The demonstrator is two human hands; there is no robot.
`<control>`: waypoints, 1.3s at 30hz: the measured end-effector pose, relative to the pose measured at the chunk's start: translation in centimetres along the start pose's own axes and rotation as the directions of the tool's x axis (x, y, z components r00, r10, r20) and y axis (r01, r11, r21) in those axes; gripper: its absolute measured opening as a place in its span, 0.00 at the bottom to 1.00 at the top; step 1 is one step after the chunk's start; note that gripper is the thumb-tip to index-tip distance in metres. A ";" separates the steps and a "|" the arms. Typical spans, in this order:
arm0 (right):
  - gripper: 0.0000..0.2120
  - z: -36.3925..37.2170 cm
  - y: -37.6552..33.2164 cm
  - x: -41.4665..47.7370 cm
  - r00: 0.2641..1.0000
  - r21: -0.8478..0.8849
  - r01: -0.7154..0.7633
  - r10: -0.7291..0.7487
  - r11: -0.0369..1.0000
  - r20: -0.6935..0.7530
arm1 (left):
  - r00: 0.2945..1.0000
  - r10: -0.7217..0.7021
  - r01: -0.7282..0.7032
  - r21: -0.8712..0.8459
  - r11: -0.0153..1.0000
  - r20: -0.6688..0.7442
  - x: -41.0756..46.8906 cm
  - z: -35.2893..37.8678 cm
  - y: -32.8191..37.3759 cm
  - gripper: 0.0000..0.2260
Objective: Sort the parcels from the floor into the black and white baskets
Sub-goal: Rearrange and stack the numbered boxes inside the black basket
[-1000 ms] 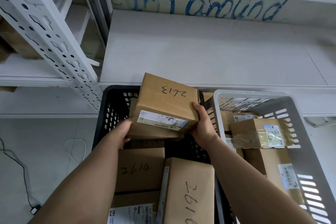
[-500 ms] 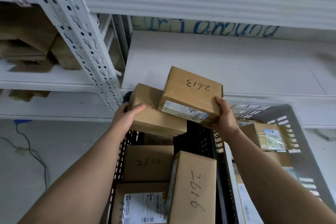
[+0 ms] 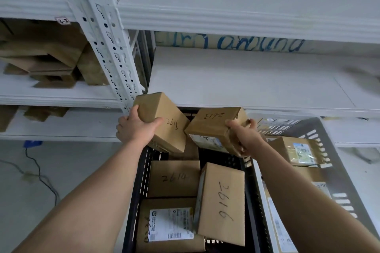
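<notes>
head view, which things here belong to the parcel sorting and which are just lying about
Job: left hand gripping the left parcel; right hand gripping parcel 2613; black basket; white basket; parcel 2614; parcel 2616.
Lying about: cardboard boxes on the left shelf; floor cable.

We read "2613" in black marker, upside down to us, on the right-hand carton [image 3: 213, 127], gripped by the right hand [image 3: 244, 135]. The left-hand carton [image 3: 162, 121], gripped by the left hand [image 3: 135, 127], bears marker digits that look like "2611". In the black basket [image 3: 135, 191], the flat carton [image 3: 174, 178] reads "2614" and the upright carton [image 3: 223, 203] "2616". A shelf tag [image 3: 62, 20] says "2-3". Blue lettering [image 3: 261, 44] behind the shelf ends in "around". The printed shipping label [image 3: 170, 224] is too small for us to read.
</notes>
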State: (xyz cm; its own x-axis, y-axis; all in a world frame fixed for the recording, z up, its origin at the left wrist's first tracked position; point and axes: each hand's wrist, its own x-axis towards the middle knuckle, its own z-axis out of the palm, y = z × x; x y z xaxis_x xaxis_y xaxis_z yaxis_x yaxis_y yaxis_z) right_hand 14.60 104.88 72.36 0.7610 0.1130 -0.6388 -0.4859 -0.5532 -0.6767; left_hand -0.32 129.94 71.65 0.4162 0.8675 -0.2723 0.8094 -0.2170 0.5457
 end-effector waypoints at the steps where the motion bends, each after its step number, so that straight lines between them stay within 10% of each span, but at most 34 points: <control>1: 0.51 0.3 0.1 -0.1 1.000 -0.001 -0.019 0.019 1.000 -0.005 | 1.000 -0.002 0.002 -0.010 1.000 -0.004 0.0 0.2 -0.1 0.45; 19: 0.55 5.3 1.3 0.9 0.965 -0.133 -0.156 0.122 0.979 -0.230 | 1.000 0.012 -0.014 0.100 0.995 0.017 -0.1 3.3 0.3 0.46; 39: 0.22 6.4 4.2 4.6 0.962 -0.414 -0.271 0.264 0.869 -0.074 | 0.997 -0.006 -0.010 0.205 0.979 0.081 2.3 5.5 0.8 0.46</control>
State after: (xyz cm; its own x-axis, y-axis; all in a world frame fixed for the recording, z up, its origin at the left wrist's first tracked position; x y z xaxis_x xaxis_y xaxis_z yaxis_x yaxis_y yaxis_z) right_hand 13.34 108.37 64.27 0.6356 -0.0987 -0.7657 -0.4501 -0.8532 -0.2636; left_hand 3.58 129.25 67.15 0.4432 0.8298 -0.3390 0.8729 -0.3133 0.3741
